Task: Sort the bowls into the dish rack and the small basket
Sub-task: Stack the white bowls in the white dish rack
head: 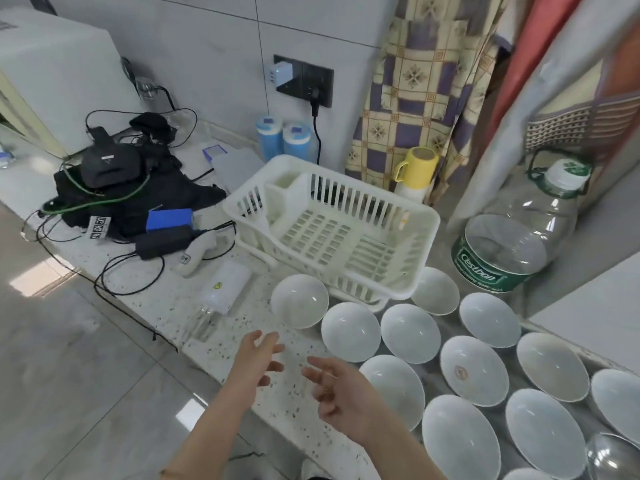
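Bare hands (294,375) beside bowls (349,331)

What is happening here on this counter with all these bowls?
A person stands at a speckled counter with both hands free: the left hand and the right hand hover open above it, holding nothing. Many white bowls sit in rows on the counter. The white dish rack behind them holds no bowls, so sorting has not visibly started. I cannot make out a small basket.

A grey tiled wall (214,39) carrying a black socket panel (304,81) is seen behind the speckled surface (166,299); glossy floor tiles (69,358) are lit by reflections.
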A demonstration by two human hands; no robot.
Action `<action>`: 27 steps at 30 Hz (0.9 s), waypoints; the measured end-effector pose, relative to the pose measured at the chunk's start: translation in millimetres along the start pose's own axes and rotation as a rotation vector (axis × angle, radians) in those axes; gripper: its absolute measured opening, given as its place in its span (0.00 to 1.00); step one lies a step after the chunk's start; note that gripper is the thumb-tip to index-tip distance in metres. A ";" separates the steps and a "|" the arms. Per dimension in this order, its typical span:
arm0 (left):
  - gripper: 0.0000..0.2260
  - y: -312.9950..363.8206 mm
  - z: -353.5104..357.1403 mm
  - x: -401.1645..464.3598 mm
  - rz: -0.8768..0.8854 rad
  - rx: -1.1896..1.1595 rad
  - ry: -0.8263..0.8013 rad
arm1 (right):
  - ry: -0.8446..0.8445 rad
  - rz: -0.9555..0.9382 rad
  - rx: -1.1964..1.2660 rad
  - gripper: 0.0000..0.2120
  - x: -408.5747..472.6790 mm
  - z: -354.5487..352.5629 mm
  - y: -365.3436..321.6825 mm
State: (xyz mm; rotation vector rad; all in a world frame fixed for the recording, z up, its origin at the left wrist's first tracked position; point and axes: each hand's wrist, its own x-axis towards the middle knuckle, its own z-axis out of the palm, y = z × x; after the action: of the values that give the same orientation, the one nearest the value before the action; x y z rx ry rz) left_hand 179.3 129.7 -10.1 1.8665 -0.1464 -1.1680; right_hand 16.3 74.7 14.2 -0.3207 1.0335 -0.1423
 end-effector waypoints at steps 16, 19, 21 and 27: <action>0.19 35.2 -5.7 86.1 -0.077 0.195 -0.372 | 0.483 -0.157 0.509 0.09 64.0 19.9 16.5; 0.19 37.9 -7.2 97.3 -0.083 0.229 -0.429 | 0.603 -0.259 0.587 0.08 72.5 23.0 16.1; 0.21 40.6 -7.7 102.8 -0.081 0.247 -0.461 | 0.615 -0.324 0.640 0.06 75.6 26.4 15.8; 0.23 51.4 -19.9 106.0 -0.026 0.285 -0.512 | 0.681 -0.430 0.631 0.11 82.7 35.4 14.0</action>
State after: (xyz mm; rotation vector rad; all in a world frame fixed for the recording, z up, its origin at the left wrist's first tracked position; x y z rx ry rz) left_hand 269.8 57.4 -39.3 1.7683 -0.6017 -1.6966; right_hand 88.3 72.9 -41.5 0.1062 1.5086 -0.9969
